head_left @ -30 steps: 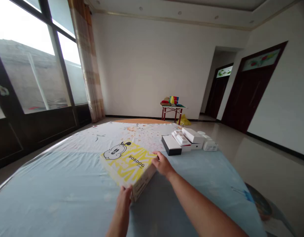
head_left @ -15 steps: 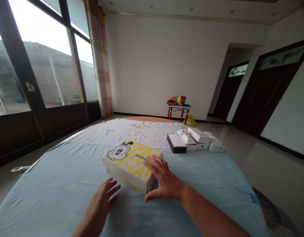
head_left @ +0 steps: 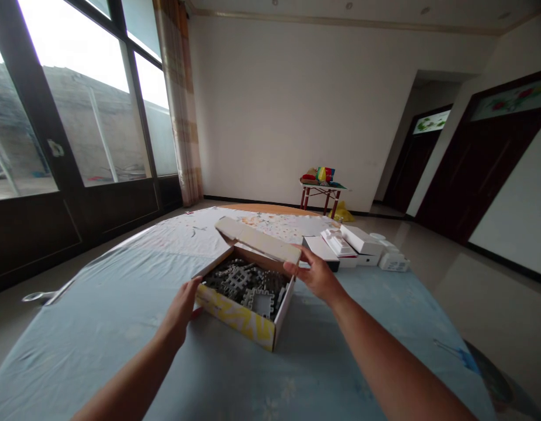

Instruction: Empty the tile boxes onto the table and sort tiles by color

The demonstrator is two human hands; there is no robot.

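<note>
A yellow-and-white cardboard box [head_left: 237, 318] stands on the table with its top raised. Inside lie many grey interlocking plastic pieces [head_left: 239, 280], among them flat notched panels. My right hand [head_left: 313, 270] pinches the near right corner of the lid [head_left: 257, 237], which tilts up over the back of the box. Whether the lid is hinged there is hard to see. My left hand [head_left: 182, 304] grips the left corner of the box, its thumb at the rim and its other fingers low on the outer side.
A light blue and floral cloth [head_left: 121, 327] covers the table. At its right side sit a black-and-white box [head_left: 323, 251], white boxes [head_left: 362, 241] and white containers [head_left: 393, 257]. A small side table [head_left: 323, 188] with colourful items stands by the far wall.
My right hand has raised the lid up and back, uncovering the grey pieces. My left hand has moved from the cloth onto the left corner of the box.
</note>
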